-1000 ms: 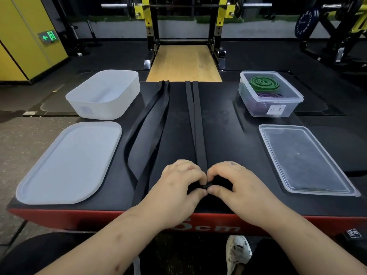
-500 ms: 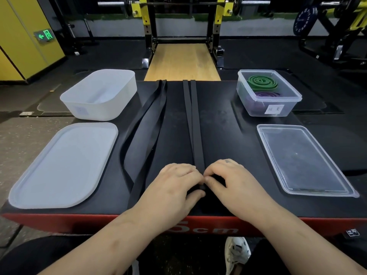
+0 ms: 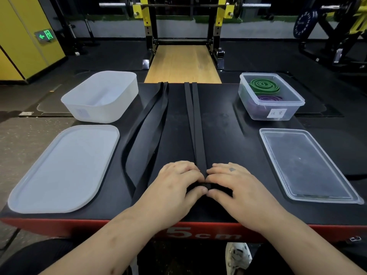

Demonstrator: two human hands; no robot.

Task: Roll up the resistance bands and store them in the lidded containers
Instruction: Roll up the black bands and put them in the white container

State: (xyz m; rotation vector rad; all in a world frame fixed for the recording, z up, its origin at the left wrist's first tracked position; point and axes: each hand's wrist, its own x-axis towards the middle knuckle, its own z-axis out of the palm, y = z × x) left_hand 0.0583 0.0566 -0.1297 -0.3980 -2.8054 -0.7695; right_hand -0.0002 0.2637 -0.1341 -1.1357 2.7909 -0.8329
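Note:
A narrow black resistance band (image 3: 195,124) lies straight down the middle of the black platform (image 3: 228,139). Its near end is a small roll pinched between my left hand (image 3: 178,185) and my right hand (image 3: 232,185), thumbs behind it and fingers over the top. A wider black band (image 3: 147,133) lies loose to the left. The frosted white container (image 3: 99,96) at the back left holds nothing, and its lid (image 3: 59,169) lies in front of it. At the back right the clear container (image 3: 272,102) holds a rolled green band (image 3: 264,86) and a purple one (image 3: 270,98); its clear lid (image 3: 305,163) lies in front.
The platform has a red front edge (image 3: 79,227) close to my body. Beyond it stand a squat rack (image 3: 182,20) with a wooden floor panel (image 3: 182,64), and gym machines at the far right. A white shoe (image 3: 237,257) shows below the edge.
Both hands have flattened and turned forward over the band's end, and the roll between the fingertips has moved slightly away from me along the band.

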